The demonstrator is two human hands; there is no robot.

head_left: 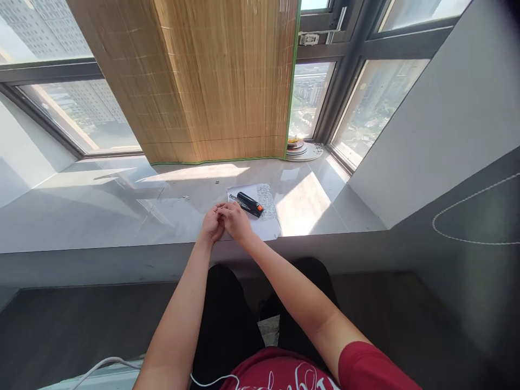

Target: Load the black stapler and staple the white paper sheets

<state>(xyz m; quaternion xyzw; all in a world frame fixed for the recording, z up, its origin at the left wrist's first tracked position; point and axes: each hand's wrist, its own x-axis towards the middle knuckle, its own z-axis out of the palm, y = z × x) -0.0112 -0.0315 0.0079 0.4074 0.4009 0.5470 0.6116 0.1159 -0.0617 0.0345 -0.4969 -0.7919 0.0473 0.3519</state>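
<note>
My left hand (213, 222) and my right hand (236, 220) meet fingertip to fingertip above the front part of the sill. Both are closed, thumbs and fingers pressed together. Whatever lies between them, if anything, is too small or hidden to make out. Just beyond my right hand lies a long black stapler-like tool (248, 202) with an orange piece at one end and a silvery strip along its near side. Under it is a white sheet of paper (268, 225), with dense print at its upper right.
A bamboo blind (219, 81) hangs down to the back of the pale windowsill (101, 216). Several stacked plates (303, 153) stand in the back right corner. Small scraps (186, 197) lie left of the paper. A beaded cord (442, 234) loops at the right.
</note>
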